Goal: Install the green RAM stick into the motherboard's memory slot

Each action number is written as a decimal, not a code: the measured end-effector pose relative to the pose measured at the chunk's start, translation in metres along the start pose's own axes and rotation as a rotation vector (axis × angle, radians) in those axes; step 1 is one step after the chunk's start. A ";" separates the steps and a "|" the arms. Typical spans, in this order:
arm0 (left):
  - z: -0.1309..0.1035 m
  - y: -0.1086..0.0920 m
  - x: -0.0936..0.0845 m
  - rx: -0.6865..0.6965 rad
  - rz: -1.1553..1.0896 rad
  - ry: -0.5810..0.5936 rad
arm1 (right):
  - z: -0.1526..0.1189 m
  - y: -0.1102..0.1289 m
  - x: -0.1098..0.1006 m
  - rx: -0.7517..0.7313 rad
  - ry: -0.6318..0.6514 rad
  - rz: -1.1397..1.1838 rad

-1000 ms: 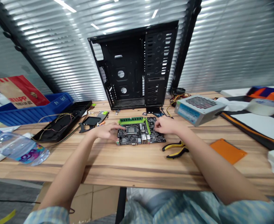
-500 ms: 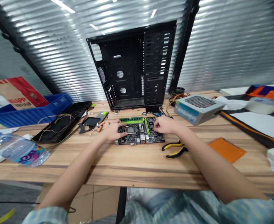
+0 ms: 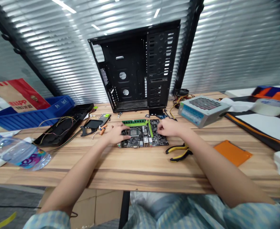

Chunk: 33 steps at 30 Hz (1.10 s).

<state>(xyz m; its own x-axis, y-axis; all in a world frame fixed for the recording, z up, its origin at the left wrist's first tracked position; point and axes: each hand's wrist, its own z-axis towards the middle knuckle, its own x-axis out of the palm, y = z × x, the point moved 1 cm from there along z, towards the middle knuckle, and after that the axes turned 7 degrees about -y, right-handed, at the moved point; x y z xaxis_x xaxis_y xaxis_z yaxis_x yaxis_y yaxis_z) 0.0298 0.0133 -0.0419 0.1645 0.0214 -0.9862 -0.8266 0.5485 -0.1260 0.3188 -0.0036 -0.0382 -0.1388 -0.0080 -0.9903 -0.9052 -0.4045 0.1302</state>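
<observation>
From here the left hand (image 3: 117, 133), thumb and fingers apart, and curled right hand (image 3: 167, 128), grip unclear, seem to be steadying the board (image 3: 142, 135), which next wants even support.

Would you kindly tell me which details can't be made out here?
In the head view:
Motherboard, left end: partly covered by the left hand.
Right hand: some fingers are tucked behind the hand itself, so whether they grip anything is unclear.
Pliers, far end: hidden by the right forearm.
Blue bin: cut off by the left edge.
Print on the motherboard: too small to read.
</observation>
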 end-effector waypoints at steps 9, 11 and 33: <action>0.000 0.001 0.002 0.016 -0.036 0.000 | -0.001 0.001 -0.002 0.009 0.012 0.007; 0.000 0.000 0.002 0.021 -0.042 0.005 | -0.001 0.001 -0.001 0.007 0.010 0.014; -0.001 0.000 -0.001 0.014 -0.029 -0.055 | -0.001 0.002 -0.001 -0.007 0.014 0.032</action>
<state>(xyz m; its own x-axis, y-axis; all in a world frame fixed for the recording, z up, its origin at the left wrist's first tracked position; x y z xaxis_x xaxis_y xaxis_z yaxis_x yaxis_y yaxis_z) 0.0288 0.0120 -0.0406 0.2177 0.0513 -0.9747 -0.8137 0.5610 -0.1522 0.3176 -0.0051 -0.0365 -0.1620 -0.0343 -0.9862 -0.8977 -0.4098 0.1617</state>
